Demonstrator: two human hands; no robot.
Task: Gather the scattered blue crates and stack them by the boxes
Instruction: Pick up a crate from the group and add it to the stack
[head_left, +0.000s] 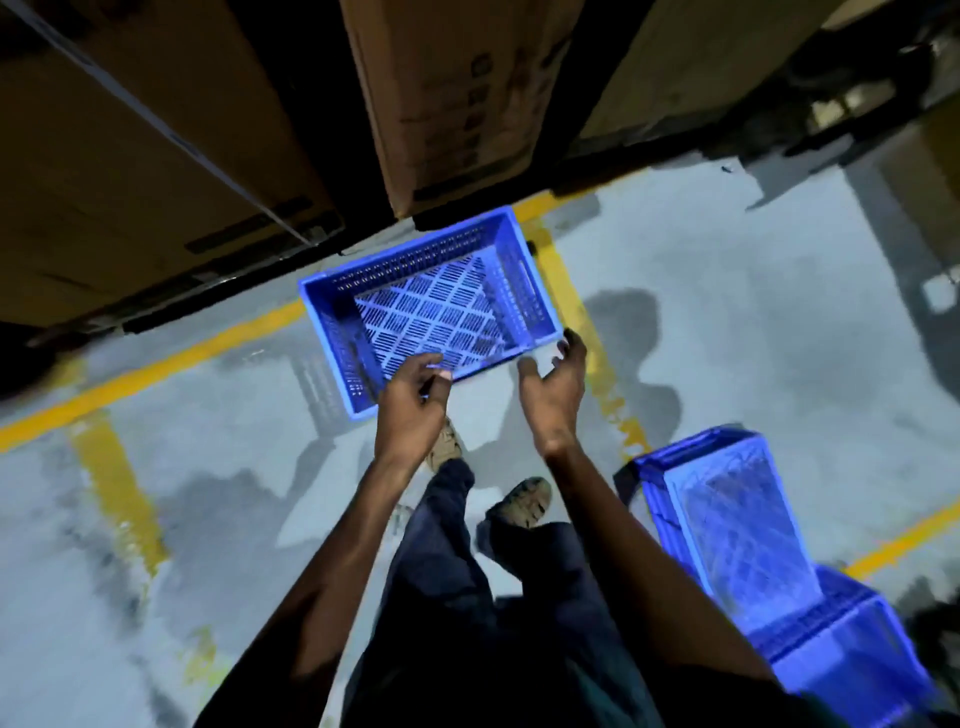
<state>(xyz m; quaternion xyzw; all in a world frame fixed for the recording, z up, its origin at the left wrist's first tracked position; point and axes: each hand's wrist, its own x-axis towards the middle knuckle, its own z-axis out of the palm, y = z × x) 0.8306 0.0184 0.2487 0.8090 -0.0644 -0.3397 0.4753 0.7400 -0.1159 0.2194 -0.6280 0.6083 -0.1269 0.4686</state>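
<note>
An empty blue slatted crate (431, 306) sits upright on the grey floor, right in front of tall cardboard boxes (447, 104). My left hand (413, 402) hovers over the crate's near rim with its fingers loosely curled and holds nothing. Beside the crate's near right corner, my right hand (556, 389) is spread, palm inward, with nothing in it. At the lower right stand more blue crates (737, 519), nested and tilted, with another blue crate (841, 654) below them.
Yellow floor lines (156, 364) run along the boxes and past the crate's right side. More cardboard boxes (130, 171) fill the upper left. My legs and shoes (522, 501) are below the hands. Grey floor (753, 312) stretches to the right.
</note>
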